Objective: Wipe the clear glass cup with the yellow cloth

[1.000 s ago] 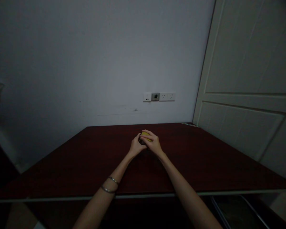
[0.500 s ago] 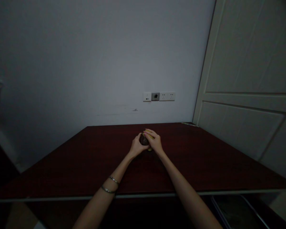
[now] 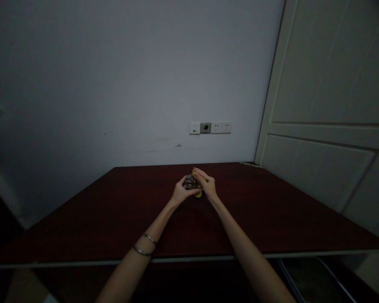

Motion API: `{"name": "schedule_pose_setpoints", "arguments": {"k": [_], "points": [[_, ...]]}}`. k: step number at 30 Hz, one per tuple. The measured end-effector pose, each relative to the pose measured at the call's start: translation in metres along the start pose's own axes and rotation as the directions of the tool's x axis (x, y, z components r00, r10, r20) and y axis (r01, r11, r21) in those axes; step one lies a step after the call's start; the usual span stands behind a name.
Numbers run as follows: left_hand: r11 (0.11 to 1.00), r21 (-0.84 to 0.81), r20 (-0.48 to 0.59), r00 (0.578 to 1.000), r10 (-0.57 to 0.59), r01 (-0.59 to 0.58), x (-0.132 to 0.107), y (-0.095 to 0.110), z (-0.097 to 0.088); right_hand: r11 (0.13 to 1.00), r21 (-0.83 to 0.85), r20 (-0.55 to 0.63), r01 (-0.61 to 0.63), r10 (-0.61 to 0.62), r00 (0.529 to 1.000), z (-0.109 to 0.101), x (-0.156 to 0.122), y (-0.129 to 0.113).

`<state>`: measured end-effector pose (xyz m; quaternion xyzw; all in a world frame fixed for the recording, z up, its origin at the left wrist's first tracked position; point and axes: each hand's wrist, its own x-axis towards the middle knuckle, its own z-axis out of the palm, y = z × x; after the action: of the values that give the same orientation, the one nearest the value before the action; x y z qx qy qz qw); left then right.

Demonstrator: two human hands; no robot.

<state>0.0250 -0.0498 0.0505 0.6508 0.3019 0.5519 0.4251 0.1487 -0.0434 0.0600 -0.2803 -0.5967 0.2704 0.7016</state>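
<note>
Both arms reach out over a dark red table (image 3: 271,219). My left hand (image 3: 180,194) curls round a small dark jar-like object (image 3: 190,182) near the table's middle. My right hand (image 3: 208,187) grips a yellow piece (image 3: 198,192) at the right side of that object; it looks like a lid, tilted on its edge. The two hands touch around the object. The room is dim and much of the object is hidden by fingers. Two thin bangles (image 3: 145,245) sit on my left wrist.
A pale wall stands behind the table, with a row of wall sockets (image 3: 210,127) above the far edge. A white panelled door (image 3: 328,126) fills the right side. The table's front edge has a light strip (image 3: 82,263).
The yellow piece was on top under my right hand; now it sits tilted at the right side and the dark object shows. My right hand shifted slightly right.
</note>
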Motion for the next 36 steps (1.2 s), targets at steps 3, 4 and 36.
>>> {"name": "schedule_pose_setpoints", "arguments": {"k": [3, 4, 36], "points": [[1.000, -0.021, -0.028, 0.999, -0.020, 0.020, 0.002, -0.003, -0.001, 0.999, 0.043, 0.025, -0.021, 0.020, 0.999, -0.001, 0.000, 0.000], [1.000, -0.014, -0.053, 0.998, -0.024, 0.023, 0.003, -0.004, -0.002, 0.999, 0.052, 0.052, -0.016, 0.013, 0.999, -0.001, -0.001, -0.001], [0.951, 0.310, -0.147, 0.989, 0.027, 0.020, 0.005, -0.014, -0.007, 0.998, -0.069, 0.022, -0.011, 0.012, 1.000, -0.001, -0.001, 0.002]]}}
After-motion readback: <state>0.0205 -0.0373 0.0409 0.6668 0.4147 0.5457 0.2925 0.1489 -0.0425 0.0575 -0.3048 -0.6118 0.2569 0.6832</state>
